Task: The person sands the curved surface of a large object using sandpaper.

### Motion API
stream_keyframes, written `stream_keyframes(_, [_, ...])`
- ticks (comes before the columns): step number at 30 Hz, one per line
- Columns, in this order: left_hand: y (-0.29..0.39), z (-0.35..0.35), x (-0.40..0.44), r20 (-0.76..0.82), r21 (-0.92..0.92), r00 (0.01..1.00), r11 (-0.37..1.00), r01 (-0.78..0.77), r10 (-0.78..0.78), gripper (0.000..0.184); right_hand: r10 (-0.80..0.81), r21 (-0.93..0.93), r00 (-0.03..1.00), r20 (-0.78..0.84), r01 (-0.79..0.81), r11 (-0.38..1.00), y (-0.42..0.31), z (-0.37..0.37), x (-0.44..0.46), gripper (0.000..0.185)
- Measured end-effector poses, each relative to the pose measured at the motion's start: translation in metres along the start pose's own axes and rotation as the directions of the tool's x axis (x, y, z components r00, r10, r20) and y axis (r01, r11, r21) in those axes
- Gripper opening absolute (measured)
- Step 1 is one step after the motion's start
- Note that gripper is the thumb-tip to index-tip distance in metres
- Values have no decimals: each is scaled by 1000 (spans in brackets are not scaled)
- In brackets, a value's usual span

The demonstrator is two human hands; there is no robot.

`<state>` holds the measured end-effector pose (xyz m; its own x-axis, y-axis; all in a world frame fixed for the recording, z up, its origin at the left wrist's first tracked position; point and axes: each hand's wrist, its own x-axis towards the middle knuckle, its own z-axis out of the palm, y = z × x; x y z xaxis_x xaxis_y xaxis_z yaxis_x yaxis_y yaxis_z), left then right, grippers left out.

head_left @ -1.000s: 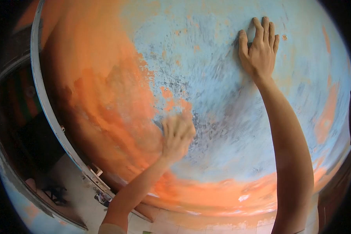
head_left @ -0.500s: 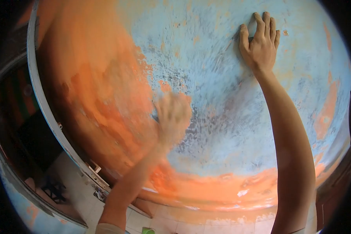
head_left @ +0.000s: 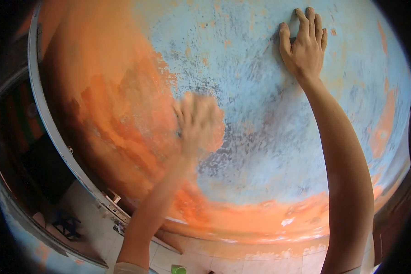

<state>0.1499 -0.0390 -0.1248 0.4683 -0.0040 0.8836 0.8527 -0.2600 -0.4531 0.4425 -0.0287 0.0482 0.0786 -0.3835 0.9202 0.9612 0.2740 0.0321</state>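
A wall (head_left: 242,59) with worn pale blue paint and large orange areas fills most of the view. My left hand (head_left: 196,118) is over the border of orange and blue, at or close to the wall. Motion smears its fingers, and I cannot tell whether anything is under the palm. Higher up, my right hand (head_left: 304,52) lies against the blue part with its fingers spread. A small dark patch shows between its thumb and forefinger; whether it is shadow or an object is unclear. Around the left hand the surface looks scuffed with dark grey marks.
A grey metal door frame (head_left: 45,109) borders the wall on the left, with a dark doorway beyond it. A blue stool (head_left: 67,224) stands inside there. At the bottom lie a tiled floor (head_left: 255,266) and a green container (head_left: 178,270).
My left hand has shifted slightly up the wall and is blurred in both frames. My right hand stays in place on the wall; the view has tilted a little.
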Motion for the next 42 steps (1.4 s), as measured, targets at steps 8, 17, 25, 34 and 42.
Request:
stream_keyframes(8, [-23,-24,-21,287,11,955,997,-81,75,44,6,-45,1000,-3,-6,999,0,2,-3,54])
stream_keyframes(17, [16,19,-61,-19,7,989,989,-146,146,44,76,-90,995,66,-70,993,-10,-10,-1,56])
stream_keyframes(25, [-29,-16,22,23,-182,984,967,178,-176,43,18,-7,1000,7,-18,1000,-4,0,2,52])
stream_keyframes(34, [58,-3,-96,132,-249,981,962,-109,145,41,-3,26,1000,-5,3,1000,1,0,1,51])
stream_keyframes(42, [-33,-39,45,47,20,998,999,42,-43,34,-1,-41,1000,-1,1,999,-2,1,-1,50])
